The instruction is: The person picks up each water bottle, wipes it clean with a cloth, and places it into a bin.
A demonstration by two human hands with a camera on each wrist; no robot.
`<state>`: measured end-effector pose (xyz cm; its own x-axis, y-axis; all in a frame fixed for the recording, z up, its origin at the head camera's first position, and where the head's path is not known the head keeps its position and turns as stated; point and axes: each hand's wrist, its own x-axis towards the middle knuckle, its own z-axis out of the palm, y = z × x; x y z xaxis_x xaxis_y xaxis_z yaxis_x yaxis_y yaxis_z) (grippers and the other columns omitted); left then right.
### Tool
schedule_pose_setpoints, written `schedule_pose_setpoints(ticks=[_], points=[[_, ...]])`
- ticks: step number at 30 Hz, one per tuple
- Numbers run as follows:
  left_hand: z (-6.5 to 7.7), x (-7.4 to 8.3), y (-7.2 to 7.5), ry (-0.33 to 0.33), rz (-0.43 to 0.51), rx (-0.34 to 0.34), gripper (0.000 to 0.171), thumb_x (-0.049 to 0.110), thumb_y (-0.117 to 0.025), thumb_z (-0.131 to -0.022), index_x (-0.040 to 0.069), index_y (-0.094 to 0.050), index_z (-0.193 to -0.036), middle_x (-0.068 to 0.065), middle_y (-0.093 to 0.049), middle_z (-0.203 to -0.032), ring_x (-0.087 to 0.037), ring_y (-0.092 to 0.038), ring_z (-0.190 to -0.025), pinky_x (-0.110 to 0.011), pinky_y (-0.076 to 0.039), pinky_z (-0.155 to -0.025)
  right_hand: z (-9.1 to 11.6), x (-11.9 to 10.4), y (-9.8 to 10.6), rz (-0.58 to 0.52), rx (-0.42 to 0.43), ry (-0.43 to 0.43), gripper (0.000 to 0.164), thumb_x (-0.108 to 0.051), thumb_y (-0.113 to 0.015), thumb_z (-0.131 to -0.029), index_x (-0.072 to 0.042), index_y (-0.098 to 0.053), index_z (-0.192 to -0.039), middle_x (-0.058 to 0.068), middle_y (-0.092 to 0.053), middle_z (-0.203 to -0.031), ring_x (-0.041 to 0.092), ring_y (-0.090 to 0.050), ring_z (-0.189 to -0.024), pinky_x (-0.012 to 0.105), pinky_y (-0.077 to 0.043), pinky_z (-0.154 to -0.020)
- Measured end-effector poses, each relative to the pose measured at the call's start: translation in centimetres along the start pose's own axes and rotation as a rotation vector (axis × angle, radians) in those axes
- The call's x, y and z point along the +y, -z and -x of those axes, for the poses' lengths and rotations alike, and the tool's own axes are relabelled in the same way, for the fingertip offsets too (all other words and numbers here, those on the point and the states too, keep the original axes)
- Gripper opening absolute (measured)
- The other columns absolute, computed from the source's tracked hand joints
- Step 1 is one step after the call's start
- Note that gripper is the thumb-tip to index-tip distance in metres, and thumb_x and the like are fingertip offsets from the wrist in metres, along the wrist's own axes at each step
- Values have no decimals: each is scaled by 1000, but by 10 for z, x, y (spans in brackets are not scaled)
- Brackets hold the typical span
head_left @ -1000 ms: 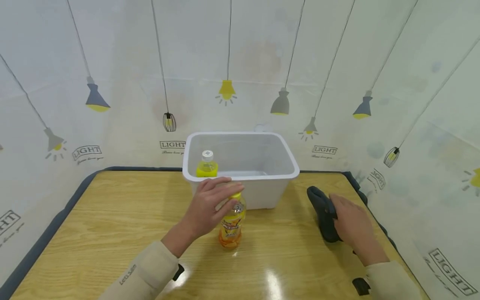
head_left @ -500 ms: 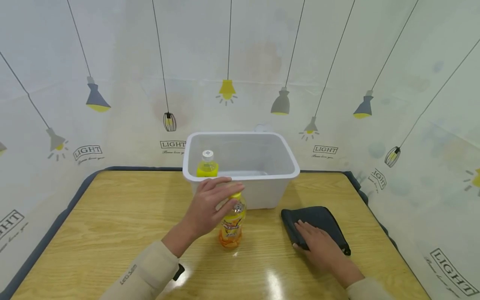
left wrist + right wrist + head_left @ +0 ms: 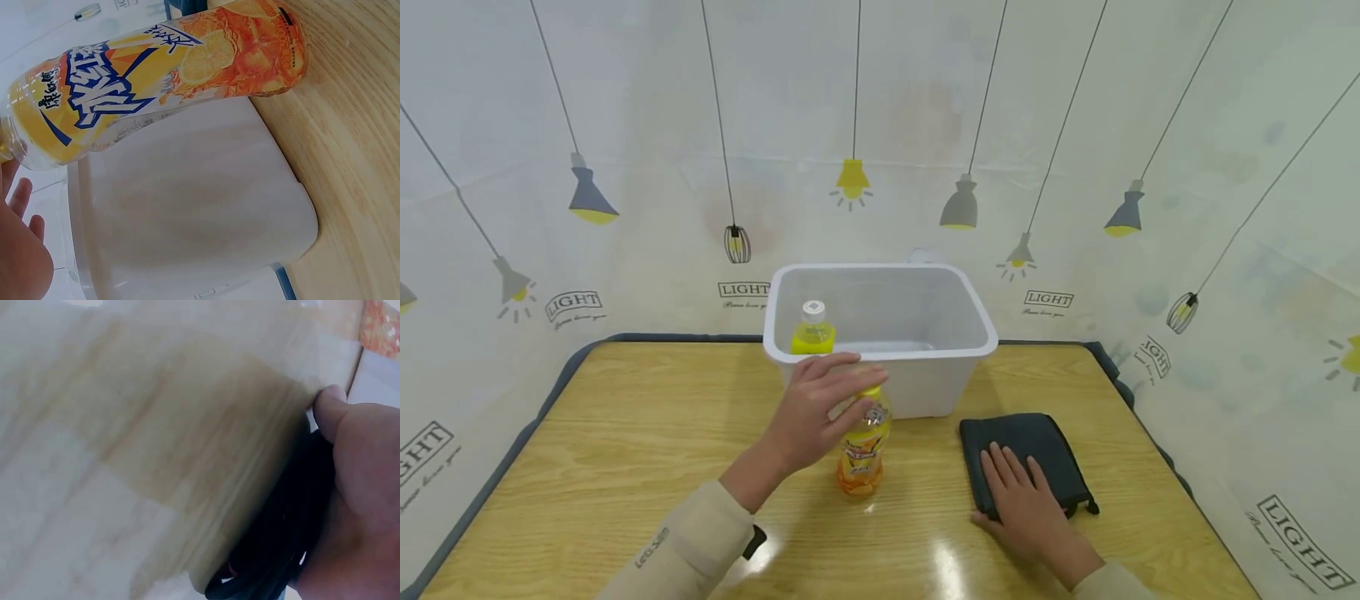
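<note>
An iced tea bottle (image 3: pixel 861 471) with a yellow cap stands upright on the table in front of a white bin. My left hand (image 3: pixel 808 408) pinches it at the cap, fingers over the top and thumb at the side. The left wrist view shows the bottle (image 3: pixel 187 62) with its orange lemon label, the cap mostly cut off by the frame edge. On the right, a dark zip pouch (image 3: pixel 1048 446) lies flat. My right hand (image 3: pixel 1026 512) rests on it with fingers straight and spread. Close up, the right wrist view shows dark folds of the pouch (image 3: pixel 294 506) beside my palm.
The white plastic bin (image 3: pixel 925 387) stands at the back middle, near the wall. Inside its left side is a bottle of yellow liquid (image 3: pixel 813 337) with a white cap. A wall sheet (image 3: pixel 685 208) printed with lamps surrounds the wooden table (image 3: pixel 662 417).
The pouch has gone from being held on edge by my right hand to lying flat, nearer the middle. My right hand has let go and flattened onto it. My left hand has stayed on the bottle.
</note>
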<state>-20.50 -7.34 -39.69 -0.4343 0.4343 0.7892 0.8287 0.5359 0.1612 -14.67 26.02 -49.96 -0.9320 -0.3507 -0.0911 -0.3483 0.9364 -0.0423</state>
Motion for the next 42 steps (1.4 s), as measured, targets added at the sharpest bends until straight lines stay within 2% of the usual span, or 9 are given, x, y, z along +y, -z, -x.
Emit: schedule_pose_setpoints(ticks=[4, 9, 14, 17, 23, 30, 36, 42], points=[[-1, -1, 3, -6, -4, -15, 32, 31, -65, -92, 22, -68, -123, 7, -71, -119, -23, -58, -121, -40, -40, -97, -1, -1, 1, -22, -49, -2, 89, -61, -52, -92, -4, -25, -154, 17, -20, -162, 38, -20, -149, 63, -15, -117], [-1, -1, 5, -8, -1, -34, 37, 32, -69, -89, 23, -67, -124, 7, -71, -119, -22, -57, -121, -39, -39, -98, -4, 1, 13, -123, -146, -32, 98, -71, -49, -87, -6, -23, -155, 16, -16, -163, 38, -16, -150, 64, -11, -117], [1, -3, 5, -31, -1, -37, 41, 35, -70, -87, 22, -66, -126, 6, -71, -119, -21, -57, -121, -38, -40, -97, -7, 2, 29, -206, -211, -60, 92, -69, -49, -89, -8, -27, -154, 16, -21, -162, 38, -20, -149, 64, -12, -117], [0, -3, 5, -35, -3, -51, 42, 34, -70, -87, 23, -66, -127, 7, -72, -118, -20, -57, -123, -38, -39, -99, -10, 4, 40, -219, -180, -54, 84, -62, -49, -93, -7, -29, -153, 17, -26, -160, 39, -24, -148, 64, -15, -116], [-5, 0, 8, -60, 12, -69, 42, 31, -72, -86, 23, -66, -127, 9, -73, -115, -19, -56, -124, -37, -38, -103, -16, 12, 72, -198, -29, -24, 79, -56, -47, -97, -2, -31, -152, 23, -32, -156, 43, -32, -142, 64, -25, -112], [-25, 6, 19, -99, 57, -25, 38, 31, -69, -90, 20, -66, -126, 6, -73, -114, -21, -57, -124, -37, -39, -101, -25, 19, 108, -142, 117, 0, 76, -47, -50, -99, 4, -28, -151, 27, -34, -153, 47, -37, -137, 62, -33, -107], [-49, 11, 32, -127, 69, 27, 38, 29, -69, -91, 17, -66, -126, 4, -72, -117, -21, -56, -123, -38, -39, -101, -35, 28, 131, -93, 138, -10, 78, -45, -51, -99, 7, -23, -151, 30, -30, -154, 49, -35, -137, 62, -33, -108], [-79, 17, 49, -122, 102, 85, 37, 28, -67, -92, 14, -66, -126, 1, -72, -119, -21, -54, -125, -40, -37, -104, -44, 32, 156, -80, 109, -34, 86, -51, -48, -99, 8, -15, -152, 32, -23, -156, 51, -31, -139, 63, -32, -109]])
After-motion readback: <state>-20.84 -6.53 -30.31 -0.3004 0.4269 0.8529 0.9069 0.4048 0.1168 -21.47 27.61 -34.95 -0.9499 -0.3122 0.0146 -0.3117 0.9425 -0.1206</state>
